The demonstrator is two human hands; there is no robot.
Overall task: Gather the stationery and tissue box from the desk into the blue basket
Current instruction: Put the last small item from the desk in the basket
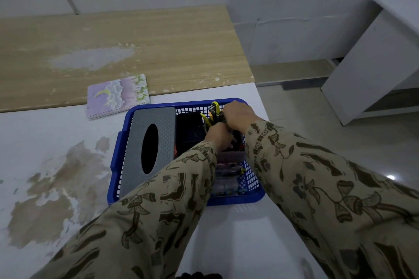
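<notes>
Sleeves [158, 210] over blue basket [238, 197] — left hand [218, 135], right hand [238, 112] grip stationery [214, 108].

both arms reach forward from the bottom edge and draw close together at the wrists. the left sleeve [158, 199] and right sleeve [317, 176] are long and tan with a dark floral print. the right hand [238, 112] is farther out and higher, back turned up, fingers curled round a bundle of yellow and black stationery [214, 113]. the left hand [218, 135] lies just beneath it, back to the camera. its fingers bend down out of sight, so its grip cannot be told.
</notes>
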